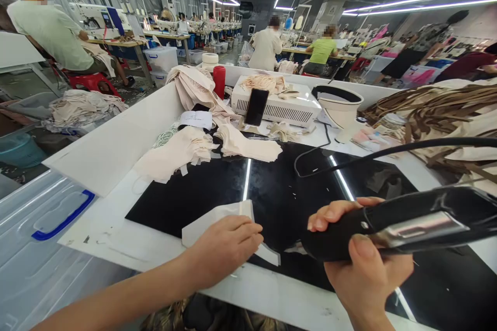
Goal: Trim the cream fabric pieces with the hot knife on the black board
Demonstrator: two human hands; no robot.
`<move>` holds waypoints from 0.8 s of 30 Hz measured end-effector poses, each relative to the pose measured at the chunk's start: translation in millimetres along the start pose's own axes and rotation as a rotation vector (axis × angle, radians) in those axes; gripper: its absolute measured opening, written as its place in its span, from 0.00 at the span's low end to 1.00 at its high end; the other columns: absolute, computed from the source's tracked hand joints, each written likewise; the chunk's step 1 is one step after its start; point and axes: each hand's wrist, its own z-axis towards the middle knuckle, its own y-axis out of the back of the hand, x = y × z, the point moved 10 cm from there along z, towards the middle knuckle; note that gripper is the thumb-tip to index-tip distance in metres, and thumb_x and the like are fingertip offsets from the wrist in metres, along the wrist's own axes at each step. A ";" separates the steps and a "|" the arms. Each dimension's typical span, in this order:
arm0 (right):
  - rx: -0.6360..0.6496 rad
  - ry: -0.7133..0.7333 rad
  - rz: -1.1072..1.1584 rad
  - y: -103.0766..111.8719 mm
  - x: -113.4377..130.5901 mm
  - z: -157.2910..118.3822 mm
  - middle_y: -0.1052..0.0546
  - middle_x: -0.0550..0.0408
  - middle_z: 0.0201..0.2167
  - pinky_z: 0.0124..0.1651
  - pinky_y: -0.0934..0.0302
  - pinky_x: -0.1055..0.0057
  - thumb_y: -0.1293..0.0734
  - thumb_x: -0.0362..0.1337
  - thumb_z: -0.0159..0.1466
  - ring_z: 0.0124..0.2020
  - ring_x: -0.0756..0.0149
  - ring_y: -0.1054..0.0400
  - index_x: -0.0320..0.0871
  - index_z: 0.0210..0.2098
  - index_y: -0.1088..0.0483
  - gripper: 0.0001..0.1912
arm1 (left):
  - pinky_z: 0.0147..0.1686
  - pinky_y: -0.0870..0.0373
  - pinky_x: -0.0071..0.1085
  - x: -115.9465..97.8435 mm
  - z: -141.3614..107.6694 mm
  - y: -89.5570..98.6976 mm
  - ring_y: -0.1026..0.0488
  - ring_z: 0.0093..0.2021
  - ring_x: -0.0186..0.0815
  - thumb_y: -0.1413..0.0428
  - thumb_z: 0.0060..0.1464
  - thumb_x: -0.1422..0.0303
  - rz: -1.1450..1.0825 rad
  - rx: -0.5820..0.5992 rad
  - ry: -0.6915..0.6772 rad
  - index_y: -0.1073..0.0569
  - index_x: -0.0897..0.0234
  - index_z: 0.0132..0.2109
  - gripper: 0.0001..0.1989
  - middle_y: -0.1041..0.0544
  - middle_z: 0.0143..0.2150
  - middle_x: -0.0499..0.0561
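Observation:
My left hand (227, 248) lies flat, palm down, on a pale fabric piece (212, 220) near the front edge of a glossy black board (287, 201). Its fingers are stretched to the right, side by side. A narrow pale strip (269, 255) shows past the fingertips. On the right, my right hand (365, 264) is wrapped round a black handheld tool (407, 225) with a silvery panel and a cable. The tool's rounded end is over the board, right of the fabric. Two stacks of cream fabric pieces, one at left (176, 152) and one at centre (248, 146), lie at the board's back edge.
Behind the board are a phone (257, 106), a white vented box (303, 106), a red cylinder (219, 81) and a cream round container (337, 106). A black cable (407, 149) arches across the right. Fabric strips (435, 119) are heaped at right. People sit at sewing tables beyond.

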 end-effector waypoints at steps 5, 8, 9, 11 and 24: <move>0.018 -0.019 0.051 -2.4 5.4 -12.1 0.24 0.60 0.27 0.24 0.30 0.68 0.21 0.46 0.57 0.24 0.67 0.31 0.47 0.46 0.28 0.22 | 0.56 0.28 0.31 -18.3 7.5 -9.7 0.25 0.51 0.35 0.49 0.72 0.76 -0.097 0.029 -0.053 0.26 0.67 0.51 0.07 0.20 0.48 0.51; 0.030 -0.005 0.062 -4.3 6.5 -18.0 0.24 0.61 0.27 0.24 0.30 0.68 0.22 0.45 0.59 0.24 0.67 0.31 0.48 0.47 0.29 0.21 | 0.53 0.27 0.32 -20.2 11.9 -18.0 0.25 0.48 0.35 0.48 0.71 0.77 -0.129 0.051 -0.058 0.26 0.67 0.49 0.06 0.21 0.45 0.51; 0.034 -0.004 0.065 -5.0 5.9 -19.5 0.24 0.61 0.27 0.24 0.30 0.68 0.22 0.45 0.59 0.24 0.67 0.31 0.48 0.48 0.29 0.21 | 0.51 0.27 0.32 -20.4 12.6 -20.1 0.25 0.47 0.36 0.47 0.71 0.77 -0.137 0.051 -0.058 0.26 0.67 0.49 0.06 0.22 0.44 0.51; 0.041 -0.007 0.065 -5.9 3.6 -21.9 0.24 0.60 0.28 0.24 0.31 0.68 0.23 0.45 0.60 0.24 0.66 0.31 0.48 0.48 0.29 0.20 | 0.50 0.27 0.33 -20.2 13.2 -23.5 0.25 0.46 0.36 0.47 0.70 0.77 -0.144 0.049 -0.054 0.26 0.66 0.49 0.06 0.22 0.44 0.50; 0.082 0.009 0.039 -5.8 -3.3 -27.7 0.25 0.61 0.30 0.27 0.30 0.68 0.23 0.45 0.62 0.26 0.67 0.30 0.50 0.51 0.30 0.21 | 0.48 0.28 0.31 -12.4 7.9 -23.9 0.27 0.44 0.36 0.47 0.72 0.73 -0.271 0.020 -0.017 0.25 0.67 0.44 0.06 0.23 0.43 0.51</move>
